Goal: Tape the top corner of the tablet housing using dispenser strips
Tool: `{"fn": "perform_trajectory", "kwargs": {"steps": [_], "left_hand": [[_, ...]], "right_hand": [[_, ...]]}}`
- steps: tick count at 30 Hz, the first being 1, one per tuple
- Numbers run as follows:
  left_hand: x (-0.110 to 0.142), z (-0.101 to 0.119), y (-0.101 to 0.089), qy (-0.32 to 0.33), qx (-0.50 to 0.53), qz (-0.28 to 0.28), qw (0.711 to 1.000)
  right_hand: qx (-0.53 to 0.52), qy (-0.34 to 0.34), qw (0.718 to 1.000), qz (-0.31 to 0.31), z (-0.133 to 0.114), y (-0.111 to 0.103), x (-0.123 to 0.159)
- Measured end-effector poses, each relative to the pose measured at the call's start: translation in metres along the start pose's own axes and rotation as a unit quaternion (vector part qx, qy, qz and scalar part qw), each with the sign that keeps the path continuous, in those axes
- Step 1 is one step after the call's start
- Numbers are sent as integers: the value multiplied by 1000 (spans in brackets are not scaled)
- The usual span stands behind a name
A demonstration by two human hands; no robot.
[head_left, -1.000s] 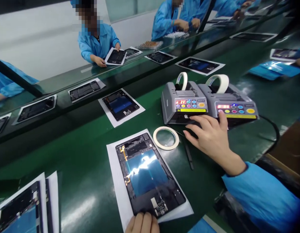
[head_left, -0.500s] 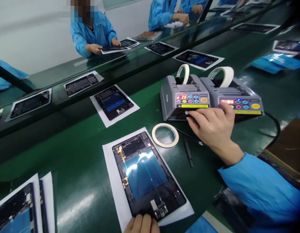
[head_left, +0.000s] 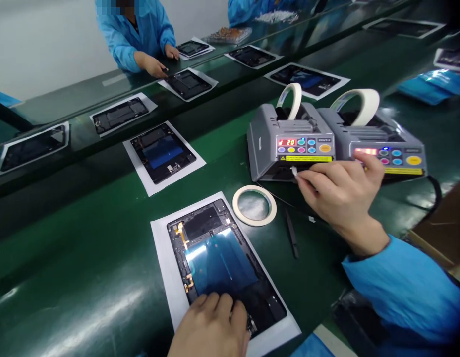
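Right of centre, our right hand (head_left: 341, 193) pinched tape (head_left: 294, 171); our left hand (head_left: 213, 325) lay over the tablet (head_left: 224, 263) at lower centre, its grip hidden. A crooked pull could fold the tape.

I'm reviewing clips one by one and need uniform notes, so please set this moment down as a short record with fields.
Left hand: over the lower end of an open tablet
Right hand: fingertips pinch a small white strip at the front of the tape dispenser reading 20
Tablet surface: dark, with a shiny blue area; on white paper
Second dispenser: beside the first, partly behind the right hand
Nearby: cream tape ring and slim dark tool, lying on the green table
Background: co-worker in blue, one hand near another tablet
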State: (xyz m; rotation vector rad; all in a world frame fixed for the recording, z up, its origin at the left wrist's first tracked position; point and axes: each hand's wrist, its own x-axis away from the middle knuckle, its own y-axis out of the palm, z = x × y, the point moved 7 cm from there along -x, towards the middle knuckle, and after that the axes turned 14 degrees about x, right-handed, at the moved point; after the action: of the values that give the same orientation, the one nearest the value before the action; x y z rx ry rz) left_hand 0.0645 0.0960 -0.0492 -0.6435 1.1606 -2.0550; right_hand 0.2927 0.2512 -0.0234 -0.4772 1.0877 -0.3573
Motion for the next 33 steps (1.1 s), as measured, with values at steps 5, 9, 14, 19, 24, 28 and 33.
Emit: {"fn": "perform_trajectory", "kwargs": {"steps": [5, 9, 14, 19, 24, 28, 33], "left_hand": [[-41, -31, -35, -68, -13, 30, 997], [-67, -59, -43, -113, -68, 93, 987], [-88, -72, -37, -114, -62, 145, 981], [-97, -74, -35, -115, -46, 171, 977], [-104, -76, -33, -144, -52, 155, 976], [-105, -79, -34, -164, -59, 146, 974], [-98, -88, -35, -151, -49, 150, 976]], "right_hand": [[-249, -74, 964, -62, -45, -22, -19], [-349, -156, 913, -140, -98, -8, -26], [-378, -194, 886, -186, -120, 20, -17], [-389, -205, 872, -215, -122, 22, -10], [-408, -194, 862, -229, -123, 24, -7], [-415, -194, 859, -227, -121, 26, -5], [-403, -198, 868, -213, -123, 25, -5]]}}
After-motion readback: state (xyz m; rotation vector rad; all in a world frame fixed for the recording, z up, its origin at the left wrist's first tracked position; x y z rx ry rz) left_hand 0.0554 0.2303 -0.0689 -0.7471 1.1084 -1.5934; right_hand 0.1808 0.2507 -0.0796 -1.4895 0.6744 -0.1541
